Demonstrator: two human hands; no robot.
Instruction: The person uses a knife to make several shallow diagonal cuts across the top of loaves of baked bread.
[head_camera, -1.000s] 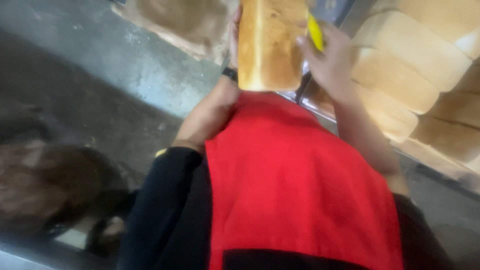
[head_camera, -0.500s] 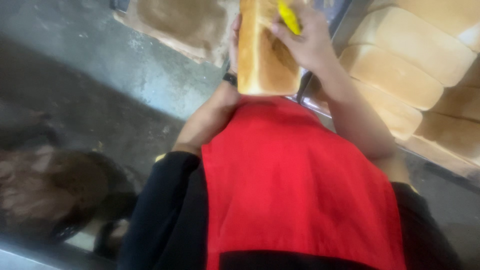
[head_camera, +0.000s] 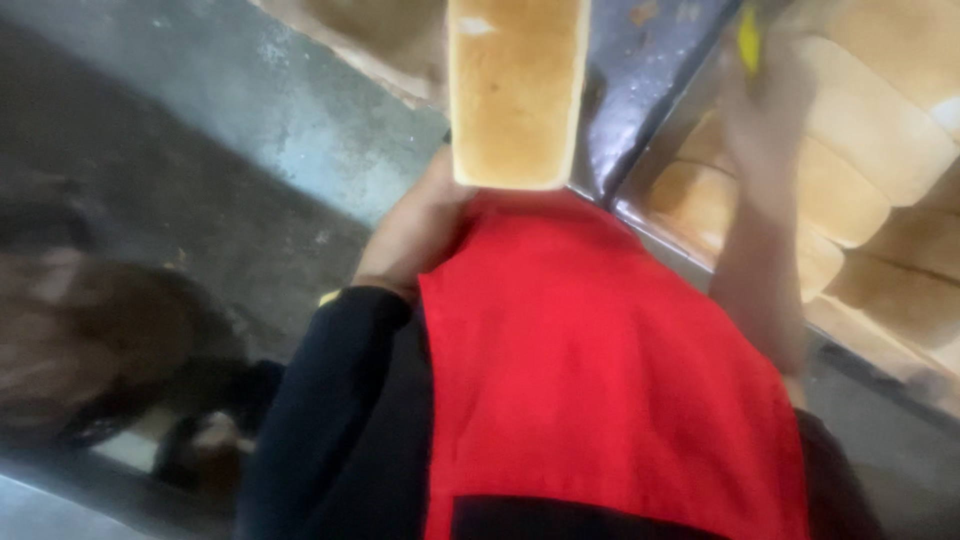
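A single long loaf (head_camera: 517, 95) with a golden-brown crust is held upright at the upper centre of the frame, its lower end resting against the red apron (head_camera: 600, 370). It is supported from below and behind by the left hand (head_camera: 420, 225), whose fingers are curled around the loaf's bottom edge, closed on it. The right hand (head_camera: 765, 95) is raised at the upper right, blurred by motion, and is closed around a slim yellow tool (head_camera: 748, 40); whether this is a knife or a marker cannot be told.

As far as can be judged, the loaf is in the middle of being handled: no cut, slice or wrapping is visible on it, and the yellow tool is held apart from it, over the stacked bread. The loaf has not been set down among the others.

Counted: one loaf in hand; at least five further loaves (head_camera: 870, 120) stacked at the right of the frame, their full number hidden by the frame edge; one more pale loaf or slab (head_camera: 385, 35) at the upper left; one yellow tool. A dark metal tray edge (head_camera: 640, 110) runs between them, and grey concrete floor (head_camera: 250, 130) fills the left.
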